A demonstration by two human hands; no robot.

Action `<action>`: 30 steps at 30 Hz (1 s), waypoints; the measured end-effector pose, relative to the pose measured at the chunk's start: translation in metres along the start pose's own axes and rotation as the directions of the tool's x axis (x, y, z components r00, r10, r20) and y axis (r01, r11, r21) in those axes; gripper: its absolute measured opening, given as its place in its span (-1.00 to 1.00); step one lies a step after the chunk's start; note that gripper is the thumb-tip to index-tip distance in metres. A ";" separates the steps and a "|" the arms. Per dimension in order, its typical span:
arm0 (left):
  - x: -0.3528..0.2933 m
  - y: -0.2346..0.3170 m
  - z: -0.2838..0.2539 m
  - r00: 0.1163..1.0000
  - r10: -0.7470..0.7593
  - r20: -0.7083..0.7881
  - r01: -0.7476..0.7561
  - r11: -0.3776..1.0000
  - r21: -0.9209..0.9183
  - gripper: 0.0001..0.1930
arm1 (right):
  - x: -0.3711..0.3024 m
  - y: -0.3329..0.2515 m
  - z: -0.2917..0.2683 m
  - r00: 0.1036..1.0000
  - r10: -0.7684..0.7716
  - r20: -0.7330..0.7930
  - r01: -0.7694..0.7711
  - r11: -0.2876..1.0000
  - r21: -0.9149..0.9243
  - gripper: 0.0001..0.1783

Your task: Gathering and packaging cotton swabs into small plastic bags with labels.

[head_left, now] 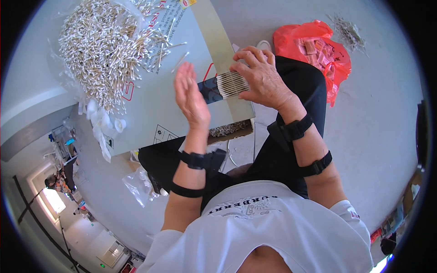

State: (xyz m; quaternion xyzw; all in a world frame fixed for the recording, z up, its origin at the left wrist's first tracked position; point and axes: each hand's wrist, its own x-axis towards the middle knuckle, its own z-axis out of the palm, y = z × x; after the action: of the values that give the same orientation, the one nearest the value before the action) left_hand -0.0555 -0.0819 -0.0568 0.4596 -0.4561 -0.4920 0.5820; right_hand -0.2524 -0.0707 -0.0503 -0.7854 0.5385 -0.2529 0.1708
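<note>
Right hand [261,77] fingers clamp a swab bundle [231,84]; left hand [191,98] fingers together, flat; red bag [291,38] holds packets.

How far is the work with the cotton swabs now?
Done: small packs lie in the red plastic bag. In hand: the right hand grips a neat bundle of wooden-stick cotton swabs; the open left hand is beside its ends. Left: a big loose pile of swabs.

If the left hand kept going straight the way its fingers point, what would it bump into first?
Probably the few stray cotton swabs lying on the flat cardboard box. The left hand is open, on edge, fingers pointing up-picture. The big pile of swabs sits off to its left. Its height above the box is unclear.
</note>
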 end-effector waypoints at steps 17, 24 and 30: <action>-0.028 -0.018 0.035 0.999 0.016 0.039 -0.016 1.000 -0.002 -0.31 | -0.004 0.002 0.004 0.999 0.041 0.013 -0.042 0.997 0.062 -0.28; -0.024 -0.018 0.039 0.997 0.032 0.076 -0.031 0.999 -0.026 -0.31 | -0.003 0.004 0.004 0.998 0.061 0.017 -0.062 0.994 0.085 -0.24; -0.012 0.026 0.063 0.963 -0.237 -0.126 0.229 0.971 -0.073 -0.38 | -0.006 0.007 0.002 0.999 0.041 -0.007 -0.041 0.996 0.085 -0.23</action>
State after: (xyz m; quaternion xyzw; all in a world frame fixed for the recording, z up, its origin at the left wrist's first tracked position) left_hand -0.1146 -0.0735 -0.0222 0.5251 -0.3445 -0.5380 0.5623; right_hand -0.2584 -0.0673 -0.0565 -0.7651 0.5441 -0.2756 0.2066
